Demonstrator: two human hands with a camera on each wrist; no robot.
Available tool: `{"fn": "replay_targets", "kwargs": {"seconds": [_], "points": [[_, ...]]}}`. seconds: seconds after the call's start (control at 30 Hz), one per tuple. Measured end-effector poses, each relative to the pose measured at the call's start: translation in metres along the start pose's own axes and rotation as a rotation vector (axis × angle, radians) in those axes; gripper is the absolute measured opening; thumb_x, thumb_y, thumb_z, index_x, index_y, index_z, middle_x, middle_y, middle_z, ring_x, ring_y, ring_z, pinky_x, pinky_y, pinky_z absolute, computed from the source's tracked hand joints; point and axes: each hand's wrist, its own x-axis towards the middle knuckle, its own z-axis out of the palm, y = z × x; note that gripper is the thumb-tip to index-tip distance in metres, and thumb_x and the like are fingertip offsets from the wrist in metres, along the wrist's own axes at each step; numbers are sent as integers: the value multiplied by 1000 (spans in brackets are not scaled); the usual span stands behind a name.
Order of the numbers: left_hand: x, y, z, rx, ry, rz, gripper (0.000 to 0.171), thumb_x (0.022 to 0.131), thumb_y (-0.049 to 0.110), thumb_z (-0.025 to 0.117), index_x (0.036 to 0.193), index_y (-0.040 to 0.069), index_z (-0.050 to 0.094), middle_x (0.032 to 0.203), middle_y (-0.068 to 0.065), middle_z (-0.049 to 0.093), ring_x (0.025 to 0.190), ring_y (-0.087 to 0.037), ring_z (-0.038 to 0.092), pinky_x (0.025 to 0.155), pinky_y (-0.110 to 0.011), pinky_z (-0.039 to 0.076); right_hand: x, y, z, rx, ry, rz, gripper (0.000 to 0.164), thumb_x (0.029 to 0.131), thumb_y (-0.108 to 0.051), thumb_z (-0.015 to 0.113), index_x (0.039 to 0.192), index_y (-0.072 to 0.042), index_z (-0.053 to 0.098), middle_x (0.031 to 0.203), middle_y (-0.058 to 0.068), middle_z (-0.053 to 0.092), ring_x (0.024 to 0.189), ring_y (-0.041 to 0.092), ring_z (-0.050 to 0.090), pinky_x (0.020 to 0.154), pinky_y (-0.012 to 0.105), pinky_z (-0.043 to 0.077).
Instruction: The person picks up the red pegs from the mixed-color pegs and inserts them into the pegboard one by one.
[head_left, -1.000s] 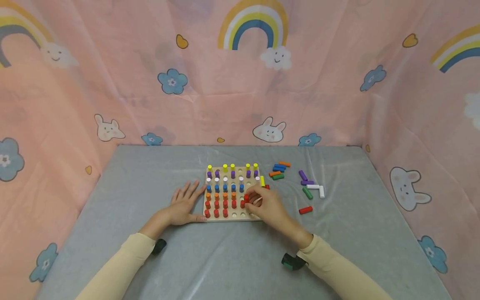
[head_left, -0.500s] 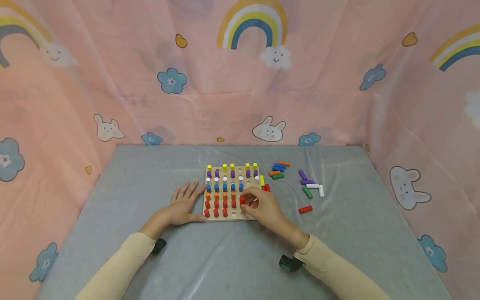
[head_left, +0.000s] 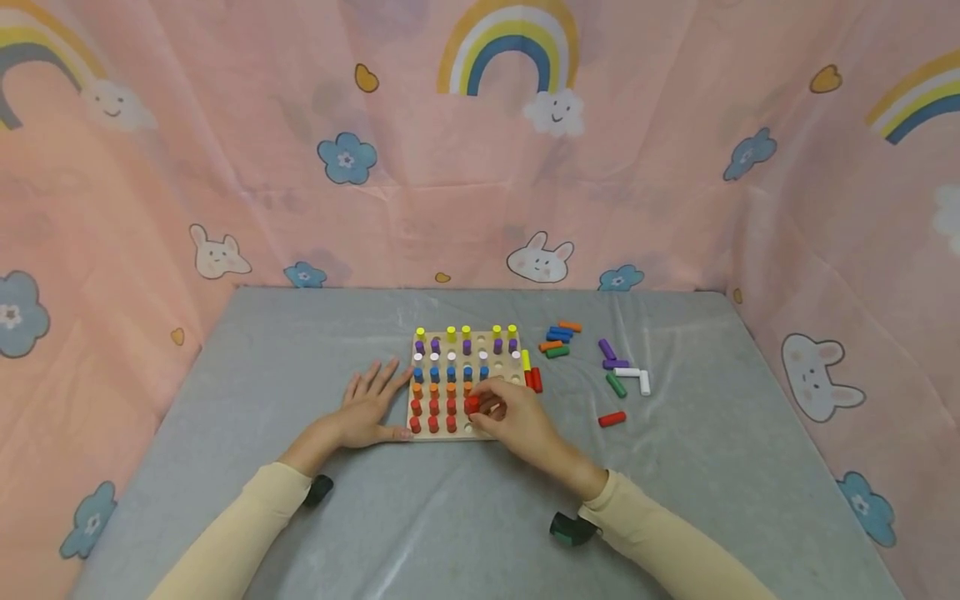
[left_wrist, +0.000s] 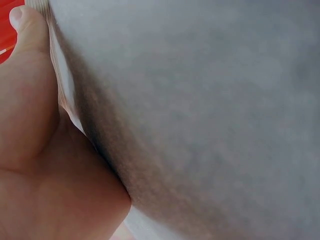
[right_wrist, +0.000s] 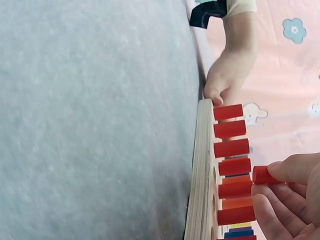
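Note:
A wooden pegboard [head_left: 442,437] lies on the table with rows of upright pegs: red rows at the front, then orange, blue, white, purple and yellow. My right hand [head_left: 528,422] pinches a red peg [right_wrist: 262,175] between thumb and fingers. In the right wrist view that peg hovers just over the tops of the standing red pegs [right_wrist: 232,148]. Part of the board's right front is hidden behind this hand. My left hand [head_left: 363,415] lies spread beside the board's left edge, its thumb [right_wrist: 216,95] at the front left corner.
Two red pegs [head_left: 536,380] and a yellow peg [head_left: 526,361] lie against the board's right edge. Orange, blue and green pegs [head_left: 557,352] are bunched behind them. Farther right are purple, white and green pegs [head_left: 616,385] and a single red peg [head_left: 612,419].
My right hand has moved left over the board with the red peg, toward the front row's bare hole. The left hand stays where it was.

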Motion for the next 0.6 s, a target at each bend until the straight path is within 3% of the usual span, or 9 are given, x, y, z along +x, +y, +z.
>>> {"fn": "replay_targets", "kwargs": {"seconds": [0.27,0.43,0.6], "points": [[2,-8,7,2,14,2,112,79,79,54,161,24,3,168,-17,-4,153,-44,-10,117,-68,-7,-4,-2,6,-40,-28,-21,24,82,-6,79,103,-9,68,93,1,73,80,11,68,71,23,58],[4,-11,9,-6,41,23,111,79,78,57,161,26,3,168,-16,-3,153,-44,-8,117,-69,-6,-5,-1,9,-53,-29,-40,25,82,-7,80,105,-9,69,93,1,73,80,11,69,70,23,58],[6,-12,11,27,15,-4,110,81,72,61,161,26,2,168,-14,-5,154,-42,-9,118,-68,-4,-8,1,11,-86,-33,-51,26,82,-7,80,105,-10,71,94,0,74,81,9,71,70,24,59]]}}
